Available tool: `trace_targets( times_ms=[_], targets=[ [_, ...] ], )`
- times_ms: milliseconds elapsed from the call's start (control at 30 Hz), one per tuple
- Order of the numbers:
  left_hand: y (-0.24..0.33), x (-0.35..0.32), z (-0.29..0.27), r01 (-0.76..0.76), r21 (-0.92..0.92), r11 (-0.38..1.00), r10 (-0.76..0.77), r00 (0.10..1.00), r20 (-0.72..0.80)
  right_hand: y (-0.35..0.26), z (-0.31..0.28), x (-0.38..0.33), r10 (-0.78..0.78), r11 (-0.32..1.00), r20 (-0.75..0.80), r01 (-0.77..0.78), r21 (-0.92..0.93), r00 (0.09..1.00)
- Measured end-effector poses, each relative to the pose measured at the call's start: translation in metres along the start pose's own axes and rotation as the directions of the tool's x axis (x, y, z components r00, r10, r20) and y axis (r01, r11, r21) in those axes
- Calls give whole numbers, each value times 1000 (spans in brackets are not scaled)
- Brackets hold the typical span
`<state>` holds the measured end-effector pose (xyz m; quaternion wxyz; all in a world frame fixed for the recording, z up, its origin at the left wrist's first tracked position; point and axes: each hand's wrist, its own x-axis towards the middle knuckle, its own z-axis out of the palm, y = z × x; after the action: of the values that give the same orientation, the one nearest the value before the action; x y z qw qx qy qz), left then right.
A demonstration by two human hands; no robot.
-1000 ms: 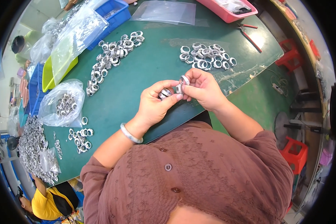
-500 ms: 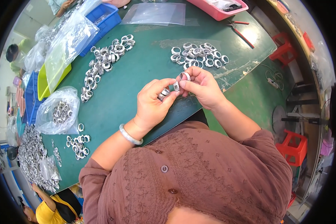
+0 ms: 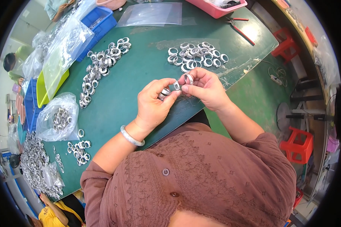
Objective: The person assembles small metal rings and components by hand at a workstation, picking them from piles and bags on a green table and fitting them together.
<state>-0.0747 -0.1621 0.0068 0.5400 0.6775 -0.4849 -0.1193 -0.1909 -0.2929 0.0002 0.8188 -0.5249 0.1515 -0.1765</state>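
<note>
My left hand (image 3: 154,101), a pale bangle (image 3: 132,136) on its wrist, is closed round silvery metal rings (image 3: 165,93). Between its thumb and forefinger it pinches a small metal piece with a rectangular opening (image 3: 176,86). Close beside it, my right hand (image 3: 206,89) is closed with one metal ring (image 3: 188,79) in its curled fingers; its thumb tip reaches the small piece. Both hands are over the table's near edge. Just beyond them lies a cluster of round metal rings (image 3: 197,55). A long heap of similar rings (image 3: 98,66) stretches to the left.
On the green table (image 3: 140,56) are a plastic bag of rings (image 3: 60,117), a pile of small metal parts (image 3: 32,162), a blue bin (image 3: 98,24), a pink tray (image 3: 216,9) and red-handled pliers (image 3: 242,34). Red stools (image 3: 297,145) stand right. Other people work at left.
The small piece is turned slightly, with its opening now facing up toward me. Both hands stay close together. The whole view has shifted a little.
</note>
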Motion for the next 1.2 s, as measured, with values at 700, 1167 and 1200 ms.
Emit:
trace_targets(
  times_ms=[700,1167,1200],
  targets=[
    [-11,5,7,-69,-89,994,72,997,26,7,-5,0,-234,952,73,244,-186,969],
    [-30,3,19,66,-213,975,-41,992,117,0,-7,-5,-427,659,154,423,-622,891],
    [-33,3,20,-8,-164,987,27,993,113,-1,-8,-4,-426,658,156,424,-622,891]
  ],
)
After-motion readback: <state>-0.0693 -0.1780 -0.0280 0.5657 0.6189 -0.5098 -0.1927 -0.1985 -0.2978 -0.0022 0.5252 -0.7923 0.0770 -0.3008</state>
